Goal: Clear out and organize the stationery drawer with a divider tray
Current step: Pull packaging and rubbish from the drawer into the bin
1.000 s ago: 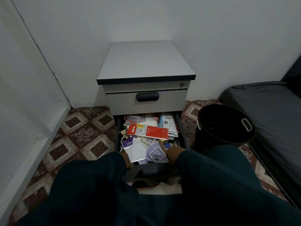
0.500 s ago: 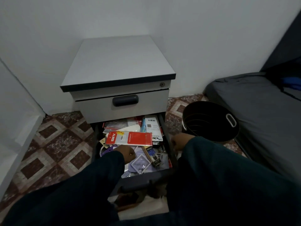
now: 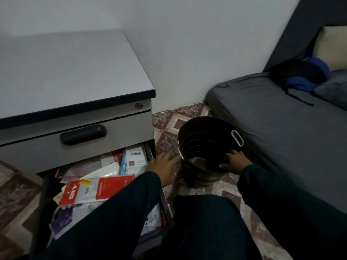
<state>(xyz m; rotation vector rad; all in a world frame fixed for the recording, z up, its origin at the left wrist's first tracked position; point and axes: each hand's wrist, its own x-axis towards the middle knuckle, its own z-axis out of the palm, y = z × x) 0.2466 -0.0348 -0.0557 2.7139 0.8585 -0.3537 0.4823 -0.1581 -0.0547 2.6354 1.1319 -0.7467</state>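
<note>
The lower drawer (image 3: 46, 186) of a grey cabinet (image 3: 75, 72) stands pulled out, crammed with packets and papers. A red and white packet (image 3: 97, 190) lies on top of the pile. To the right of the cabinet stands a black round bucket (image 3: 206, 136) with white handle slots. My right hand (image 3: 234, 162) grips the bucket's near rim, fingers curled over the edge. My left hand (image 3: 163, 166) reaches across from the drawer toward the bucket's left side, fingers spread, holding nothing. No divider tray is in view.
A dark grey mattress (image 3: 281, 128) lies on the floor to the right, with a black and blue bundle (image 3: 304, 76) on it. The upper drawer (image 3: 82, 135) is closed. Patterned tiles cover the floor between cabinet and mattress.
Both hands left the drawer and moved right to the bucket. My right hand took hold of its rim. My view swung to the right.
</note>
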